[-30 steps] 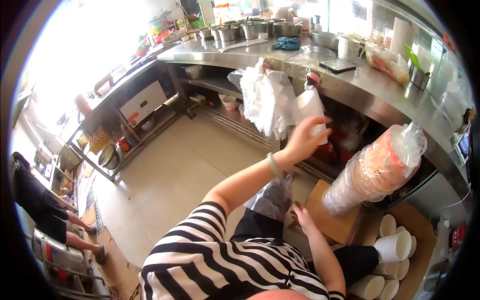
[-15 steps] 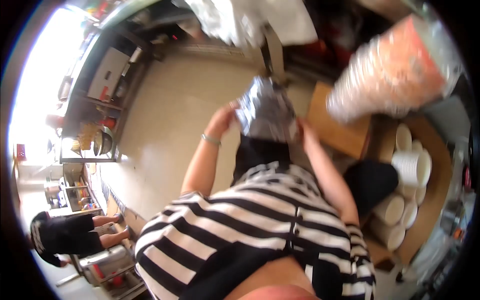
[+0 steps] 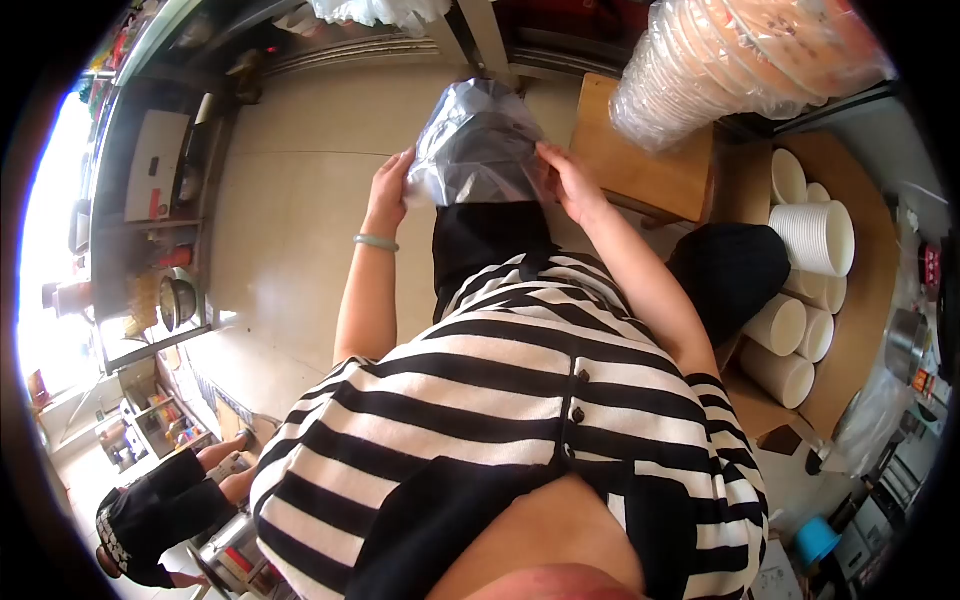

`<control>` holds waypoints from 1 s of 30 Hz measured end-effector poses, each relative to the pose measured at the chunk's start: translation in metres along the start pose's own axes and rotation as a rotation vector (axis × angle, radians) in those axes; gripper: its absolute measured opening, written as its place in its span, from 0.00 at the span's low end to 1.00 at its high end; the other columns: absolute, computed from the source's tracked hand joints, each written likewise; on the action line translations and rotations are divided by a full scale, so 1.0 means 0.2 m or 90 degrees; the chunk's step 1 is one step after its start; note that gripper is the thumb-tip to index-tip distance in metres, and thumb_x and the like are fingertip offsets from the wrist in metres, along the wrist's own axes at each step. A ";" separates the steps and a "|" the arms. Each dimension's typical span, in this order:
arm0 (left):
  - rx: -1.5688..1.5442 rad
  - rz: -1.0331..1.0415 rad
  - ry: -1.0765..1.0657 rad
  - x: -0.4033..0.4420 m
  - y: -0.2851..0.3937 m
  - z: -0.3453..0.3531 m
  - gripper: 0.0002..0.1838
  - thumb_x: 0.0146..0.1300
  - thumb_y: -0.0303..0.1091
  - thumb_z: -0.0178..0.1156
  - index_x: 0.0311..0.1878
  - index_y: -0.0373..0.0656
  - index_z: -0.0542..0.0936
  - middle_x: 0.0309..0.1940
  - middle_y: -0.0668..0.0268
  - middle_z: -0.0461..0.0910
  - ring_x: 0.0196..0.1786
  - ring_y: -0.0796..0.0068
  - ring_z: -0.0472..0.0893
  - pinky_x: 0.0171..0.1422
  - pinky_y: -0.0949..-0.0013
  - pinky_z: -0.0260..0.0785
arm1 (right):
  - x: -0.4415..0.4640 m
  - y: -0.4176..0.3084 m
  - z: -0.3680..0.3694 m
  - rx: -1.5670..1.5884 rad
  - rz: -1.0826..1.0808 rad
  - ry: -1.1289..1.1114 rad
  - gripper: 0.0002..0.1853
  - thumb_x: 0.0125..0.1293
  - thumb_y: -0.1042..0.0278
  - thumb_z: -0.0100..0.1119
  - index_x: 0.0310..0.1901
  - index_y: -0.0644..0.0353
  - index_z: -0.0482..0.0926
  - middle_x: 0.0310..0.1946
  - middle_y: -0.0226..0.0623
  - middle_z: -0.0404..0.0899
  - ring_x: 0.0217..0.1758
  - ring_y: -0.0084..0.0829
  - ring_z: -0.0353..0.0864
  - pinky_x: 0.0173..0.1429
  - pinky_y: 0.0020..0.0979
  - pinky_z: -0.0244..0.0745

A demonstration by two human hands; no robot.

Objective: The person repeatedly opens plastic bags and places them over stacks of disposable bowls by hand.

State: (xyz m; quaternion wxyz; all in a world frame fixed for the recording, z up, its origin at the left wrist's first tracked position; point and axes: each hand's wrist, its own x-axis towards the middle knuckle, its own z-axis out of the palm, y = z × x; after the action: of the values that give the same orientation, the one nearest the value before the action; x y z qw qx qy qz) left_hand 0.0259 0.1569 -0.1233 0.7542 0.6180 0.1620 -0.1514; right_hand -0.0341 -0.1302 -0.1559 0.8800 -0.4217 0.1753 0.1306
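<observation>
A clear plastic bag [image 3: 478,150] is stretched between my two hands over my black-trousered leg. My left hand [image 3: 391,188], with a pale bangle on its wrist, is closed on the bag's left edge. My right hand [image 3: 573,183] pinches the bag's right edge, near a wooden stool [image 3: 640,150]. The bag looks smooth and shiny, and dark shapes show through it. Whether anything is inside cannot be made out.
Plastic-wrapped stacked bowls [image 3: 720,70] lean above the stool. A cardboard box [image 3: 865,290] at the right holds several white paper cups [image 3: 815,238]. Steel shelving [image 3: 200,170] stands left. Another person [image 3: 165,510] in black is at the lower left.
The raised hand has come down to the bag's left edge, and the bag is now spread between both hands. The view has tilted downward, away from the counter top.
</observation>
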 end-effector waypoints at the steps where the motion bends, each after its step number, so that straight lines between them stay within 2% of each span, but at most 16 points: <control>1: 0.054 0.001 0.011 -0.01 0.00 -0.01 0.10 0.64 0.39 0.60 0.39 0.42 0.79 0.26 0.74 0.77 0.26 0.85 0.74 0.31 0.79 0.67 | -0.02 -0.03 -0.01 -0.002 -0.001 0.003 0.10 0.64 0.57 0.60 0.36 0.53 0.77 0.26 0.22 0.73 0.26 0.17 0.70 0.30 0.21 0.65; 2: 0.228 -0.032 0.002 0.07 -0.06 -0.15 0.12 0.61 0.38 0.62 0.41 0.39 0.79 0.29 0.69 0.80 0.31 0.79 0.78 0.37 0.74 0.71 | -0.03 -0.05 -0.02 0.015 -0.025 -0.015 0.09 0.65 0.58 0.59 0.38 0.53 0.77 0.29 0.22 0.75 0.30 0.16 0.71 0.32 0.21 0.65; 3: 0.227 -0.032 -0.003 0.06 -0.05 -0.13 0.12 0.61 0.38 0.62 0.41 0.39 0.79 0.29 0.69 0.80 0.31 0.79 0.78 0.37 0.74 0.71 | -0.05 -0.08 -0.02 0.033 -0.049 -0.034 0.08 0.66 0.59 0.58 0.39 0.53 0.78 0.31 0.22 0.77 0.33 0.15 0.72 0.34 0.22 0.64; 6: 0.701 0.231 0.088 -0.03 0.05 -0.03 0.23 0.53 0.37 0.66 0.51 0.37 0.75 0.36 0.59 0.80 0.42 0.63 0.80 0.47 0.64 0.72 | -0.09 -0.12 0.03 0.031 -0.059 0.036 0.10 0.67 0.61 0.56 0.43 0.57 0.78 0.34 0.25 0.79 0.36 0.16 0.75 0.40 0.21 0.68; 10: 0.600 0.617 0.055 -0.10 0.35 0.34 0.25 0.56 0.38 0.65 0.55 0.39 0.73 0.50 0.55 0.76 0.52 0.57 0.75 0.54 0.61 0.68 | -0.08 -0.15 0.01 -0.030 -0.068 0.002 0.11 0.67 0.62 0.56 0.44 0.60 0.79 0.36 0.27 0.80 0.38 0.19 0.77 0.47 0.21 0.70; 15: 0.732 0.787 -0.162 -0.03 0.48 0.77 0.22 0.57 0.45 0.63 0.48 0.36 0.77 0.46 0.53 0.77 0.51 0.51 0.73 0.58 0.59 0.64 | -0.21 -0.28 0.10 -0.278 -0.214 -0.062 0.08 0.66 0.66 0.57 0.39 0.60 0.81 0.35 0.30 0.81 0.39 0.18 0.77 0.46 0.22 0.71; 17: 0.935 0.691 -0.285 0.00 0.44 0.86 0.25 0.63 0.56 0.51 0.36 0.40 0.82 0.35 0.53 0.78 0.46 0.54 0.74 0.61 0.50 0.59 | -0.31 -0.36 0.09 -0.336 -0.262 -0.113 0.07 0.65 0.66 0.59 0.35 0.60 0.81 0.33 0.30 0.82 0.37 0.17 0.77 0.44 0.21 0.71; 19: 1.024 0.665 -0.364 -0.06 0.42 0.92 0.26 0.65 0.58 0.47 0.35 0.46 0.84 0.28 0.58 0.78 0.40 0.55 0.77 0.61 0.39 0.56 | -0.43 -0.45 0.09 -0.303 -0.242 -0.107 0.08 0.63 0.66 0.62 0.32 0.61 0.81 0.30 0.30 0.82 0.35 0.16 0.77 0.44 0.21 0.72; 21: 0.866 0.599 -0.433 -0.09 0.37 0.95 0.33 0.65 0.62 0.45 0.27 0.42 0.84 0.17 0.55 0.77 0.25 0.53 0.77 0.52 0.50 0.66 | -0.50 -0.53 -0.01 -0.444 -0.216 -0.072 0.09 0.63 0.65 0.62 0.31 0.61 0.81 0.26 0.26 0.78 0.31 0.14 0.73 0.39 0.19 0.69; 22: 0.914 0.432 -0.417 -0.18 0.43 0.99 0.36 0.62 0.67 0.46 0.25 0.40 0.83 0.16 0.51 0.76 0.24 0.51 0.77 0.38 0.55 0.69 | -0.56 -0.58 0.00 -0.431 -0.235 -0.048 0.09 0.62 0.64 0.63 0.32 0.61 0.81 0.24 0.23 0.75 0.29 0.12 0.69 0.35 0.18 0.65; 23: 0.855 0.358 -0.436 -0.18 0.40 1.00 0.34 0.59 0.66 0.53 0.25 0.37 0.82 0.14 0.54 0.75 0.22 0.58 0.78 0.31 0.60 0.69 | -0.60 -0.62 -0.01 -0.441 -0.244 -0.049 0.09 0.62 0.64 0.63 0.32 0.61 0.81 0.24 0.23 0.75 0.29 0.12 0.69 0.35 0.18 0.65; 25: 0.712 0.251 -0.593 -0.24 0.44 1.03 0.29 0.61 0.59 0.56 0.29 0.36 0.82 0.18 0.61 0.78 0.25 0.71 0.79 0.32 0.66 0.70 | -0.68 -0.66 -0.03 -0.368 -0.299 0.008 0.10 0.62 0.63 0.64 0.32 0.62 0.80 0.26 0.22 0.76 0.29 0.11 0.69 0.34 0.16 0.63; 26: 0.711 0.251 -0.581 -0.27 0.42 1.03 0.29 0.61 0.59 0.56 0.29 0.36 0.82 0.18 0.61 0.78 0.25 0.71 0.79 0.32 0.66 0.70 | -0.69 -0.66 -0.04 -0.370 -0.298 -0.003 0.10 0.62 0.63 0.64 0.32 0.62 0.80 0.26 0.22 0.76 0.29 0.11 0.69 0.34 0.16 0.63; 28: 0.346 0.201 -0.551 -0.32 0.39 1.06 0.20 0.67 0.48 0.54 0.41 0.37 0.80 0.20 0.74 0.73 0.21 0.82 0.71 0.30 0.73 0.68 | -0.70 -0.62 -0.10 -0.324 -0.262 0.068 0.09 0.64 0.64 0.62 0.31 0.61 0.79 0.27 0.21 0.76 0.29 0.10 0.68 0.34 0.15 0.61; 29: 0.355 0.197 -0.546 -0.36 0.40 1.06 0.20 0.67 0.48 0.54 0.41 0.37 0.80 0.20 0.74 0.73 0.21 0.82 0.71 0.30 0.73 0.68 | -0.70 -0.60 -0.13 -0.315 -0.260 0.063 0.09 0.64 0.64 0.62 0.31 0.61 0.79 0.27 0.21 0.76 0.29 0.10 0.68 0.34 0.15 0.61; 30: 0.163 -0.008 -0.650 -0.42 0.45 1.07 0.19 0.69 0.45 0.52 0.48 0.37 0.76 0.21 0.74 0.73 0.22 0.81 0.72 0.31 0.74 0.70 | -0.70 -0.57 -0.13 -0.286 -0.205 0.044 0.09 0.65 0.63 0.60 0.34 0.61 0.80 0.27 0.21 0.75 0.30 0.12 0.70 0.36 0.15 0.63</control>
State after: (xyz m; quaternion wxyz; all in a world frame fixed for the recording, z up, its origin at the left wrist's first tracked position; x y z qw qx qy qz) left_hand 0.0009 -0.0336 0.0323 0.6545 0.5520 -0.2425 -0.4562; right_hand -0.1223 -0.2323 -0.0327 0.7674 -0.6328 0.1028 0.0105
